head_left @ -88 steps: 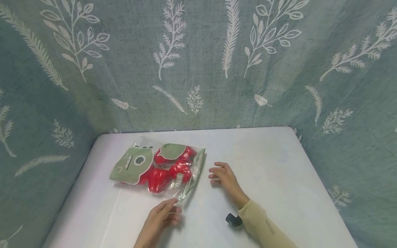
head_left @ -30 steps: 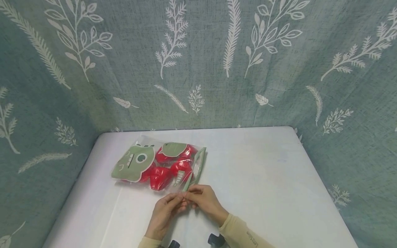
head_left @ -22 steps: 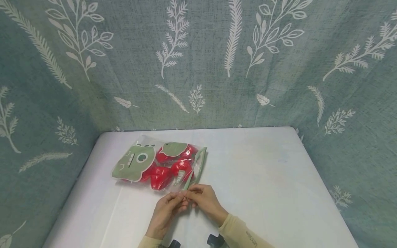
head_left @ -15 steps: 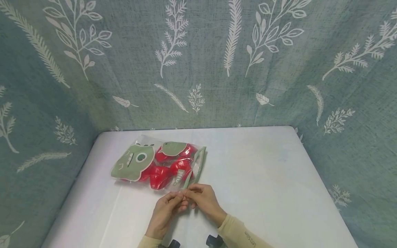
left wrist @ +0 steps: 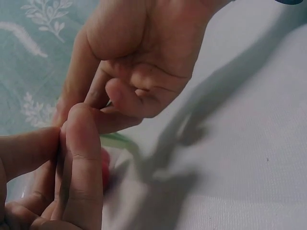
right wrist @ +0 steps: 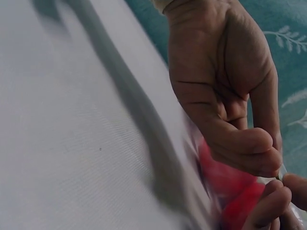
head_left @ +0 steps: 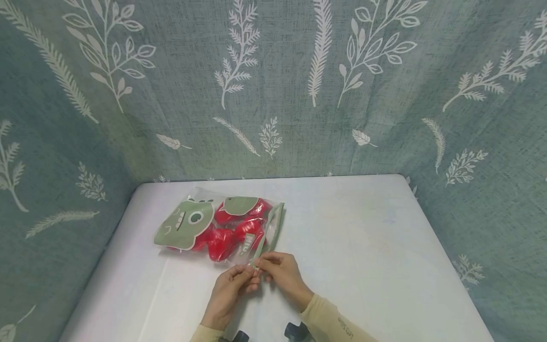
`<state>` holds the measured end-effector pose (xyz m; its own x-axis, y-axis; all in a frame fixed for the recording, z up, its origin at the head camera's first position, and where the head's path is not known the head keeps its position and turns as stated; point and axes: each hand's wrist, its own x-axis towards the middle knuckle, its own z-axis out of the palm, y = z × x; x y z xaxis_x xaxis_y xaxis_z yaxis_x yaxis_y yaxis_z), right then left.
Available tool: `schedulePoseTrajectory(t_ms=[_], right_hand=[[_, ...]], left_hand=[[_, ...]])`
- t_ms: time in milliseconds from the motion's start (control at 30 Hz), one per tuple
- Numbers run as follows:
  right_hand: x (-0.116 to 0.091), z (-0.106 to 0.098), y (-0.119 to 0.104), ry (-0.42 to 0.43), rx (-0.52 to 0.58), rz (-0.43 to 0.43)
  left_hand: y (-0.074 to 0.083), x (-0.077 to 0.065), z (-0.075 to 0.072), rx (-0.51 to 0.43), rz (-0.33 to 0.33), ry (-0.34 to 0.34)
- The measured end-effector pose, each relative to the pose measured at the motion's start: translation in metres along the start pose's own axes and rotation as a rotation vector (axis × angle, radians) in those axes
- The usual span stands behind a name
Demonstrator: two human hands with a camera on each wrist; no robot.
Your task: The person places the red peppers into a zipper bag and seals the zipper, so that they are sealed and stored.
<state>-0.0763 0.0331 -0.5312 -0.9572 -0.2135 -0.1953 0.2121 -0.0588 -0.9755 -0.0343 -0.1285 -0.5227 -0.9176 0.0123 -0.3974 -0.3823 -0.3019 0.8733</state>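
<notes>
A clear zip bag with a green cartoon face printed on it lies on the white table. Several glossy red things fill it. Its green zip strip runs along the right side down to the near corner. At that corner my left hand pinches the bag between thumb and fingers. My right hand pinches the zip strip's end just above the left fingertips. Fingers cover the spot they grip. In the left wrist view, a bit of green strip shows past the fingers.
The white table reaches back to a green curtain with white leaf prints, which also hangs at both sides. Dark devices, one of them a black piece, sit at the wrists near the front edge.
My right hand has come left and down from beside the bag onto the near corner, meeting the left hand. Lately its fingertips have shifted slightly up the strip. The bag stays nearly in place.
</notes>
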Motion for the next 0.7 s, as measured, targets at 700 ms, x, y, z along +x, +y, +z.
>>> schedulePoseTrajectory(t_ms=[700], right_hand=[[-0.002, 0.002, -0.025, 0.076, 0.005, -0.022]], left_hand=[[-0.001, -0.006, -0.006, 0.023, 0.004, -0.024]])
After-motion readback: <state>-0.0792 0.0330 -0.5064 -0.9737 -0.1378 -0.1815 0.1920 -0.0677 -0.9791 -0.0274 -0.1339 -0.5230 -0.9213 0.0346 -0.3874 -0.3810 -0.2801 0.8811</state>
